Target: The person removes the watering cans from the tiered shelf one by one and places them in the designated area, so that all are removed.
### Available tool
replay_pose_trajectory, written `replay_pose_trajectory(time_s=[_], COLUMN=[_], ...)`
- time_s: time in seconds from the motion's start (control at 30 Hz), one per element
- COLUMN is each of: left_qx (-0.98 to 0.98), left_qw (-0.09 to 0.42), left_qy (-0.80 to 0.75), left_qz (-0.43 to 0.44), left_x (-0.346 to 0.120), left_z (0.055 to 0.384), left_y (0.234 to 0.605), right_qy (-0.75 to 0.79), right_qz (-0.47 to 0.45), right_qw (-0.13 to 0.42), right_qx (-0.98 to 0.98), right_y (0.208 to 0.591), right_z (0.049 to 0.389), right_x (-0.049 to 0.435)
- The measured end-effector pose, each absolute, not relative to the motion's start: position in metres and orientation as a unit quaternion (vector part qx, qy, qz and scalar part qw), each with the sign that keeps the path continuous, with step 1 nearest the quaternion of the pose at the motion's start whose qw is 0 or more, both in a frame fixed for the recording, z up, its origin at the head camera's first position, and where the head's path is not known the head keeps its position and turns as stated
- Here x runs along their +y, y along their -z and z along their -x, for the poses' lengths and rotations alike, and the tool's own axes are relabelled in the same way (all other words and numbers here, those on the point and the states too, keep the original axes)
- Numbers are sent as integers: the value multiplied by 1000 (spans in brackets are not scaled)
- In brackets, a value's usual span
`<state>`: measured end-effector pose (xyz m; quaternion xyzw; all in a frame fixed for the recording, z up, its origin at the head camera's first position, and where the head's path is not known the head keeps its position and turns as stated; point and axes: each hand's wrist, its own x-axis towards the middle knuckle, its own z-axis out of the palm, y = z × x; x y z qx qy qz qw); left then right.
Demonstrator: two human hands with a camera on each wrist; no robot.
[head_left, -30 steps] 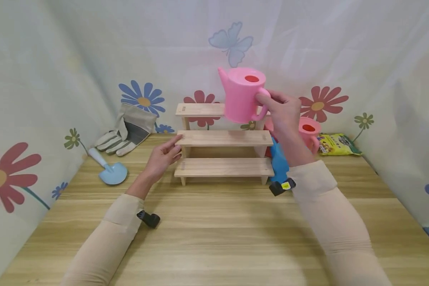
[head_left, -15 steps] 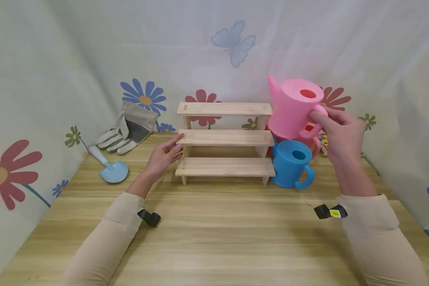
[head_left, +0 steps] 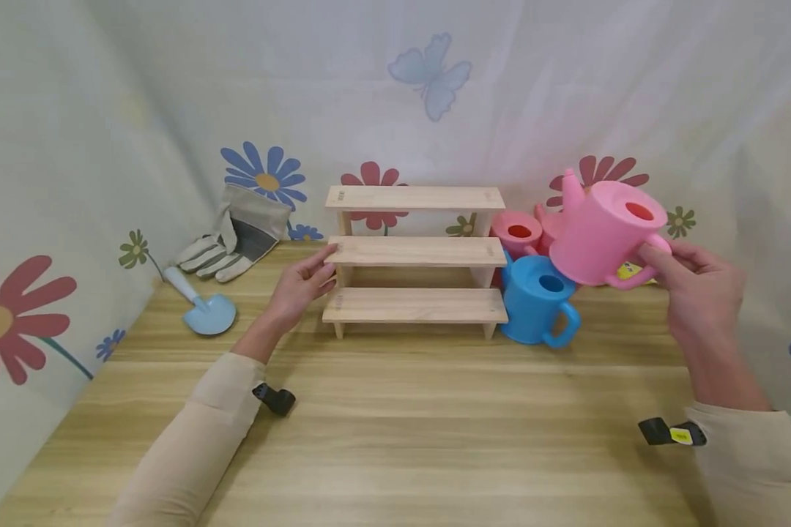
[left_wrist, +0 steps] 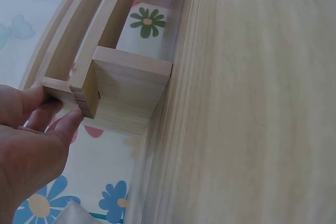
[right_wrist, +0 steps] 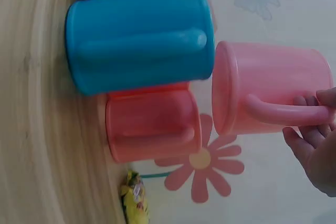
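Observation:
My right hand (head_left: 705, 293) holds a light pink watering can (head_left: 603, 234) by its handle, raised off the table at the right, spout pointing up and left. In the right wrist view the pink can (right_wrist: 278, 87) hangs apart from the blue watering can (right_wrist: 139, 40). At the left end of a three-tier wooden plant stand (head_left: 415, 250), my left hand (head_left: 296, 289) grips the middle tier's edge; the left wrist view shows thumb and fingers about the wood (left_wrist: 60, 90). The blue can stands on the table beside the stand, with two darker pink cans (head_left: 516, 228) behind it, partly hidden.
A light blue hand trowel (head_left: 211, 315) and a pair of work gloves (head_left: 237, 238) lie at the left of the wooden table (head_left: 395, 424). A yellow packet (right_wrist: 135, 203) lies at the back right. A flowered curtain (head_left: 303, 88) closes off the back and sides.
My right hand has carried the pink can from above the stand's top tier to the right and lower, uncovering the blue can. The left hand has stayed at the stand.

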<state>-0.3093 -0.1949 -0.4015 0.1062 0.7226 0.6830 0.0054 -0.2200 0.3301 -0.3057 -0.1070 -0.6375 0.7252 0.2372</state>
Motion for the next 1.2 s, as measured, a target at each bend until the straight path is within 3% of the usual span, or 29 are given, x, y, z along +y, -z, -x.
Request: replay_pose_trajectory(time_s=[0.43,0.8,1.2], left_qx=[728,723,729], left_qw=[4,4,10], left_qy=[-676,-681,-673], left_qz=[-111,-118,-123], left_x=[-193,-194,-194], left_z=[309,310,309], left_y=[400,400,401], right_qy=[-684,-517,-499], right_qz=[8,-30,-45], right_qw=[196,91,-19], right_qx=[-702,-850,-865], right_y=[317,313,321], right_z=[207,205,213], right_x=[380,403,413])
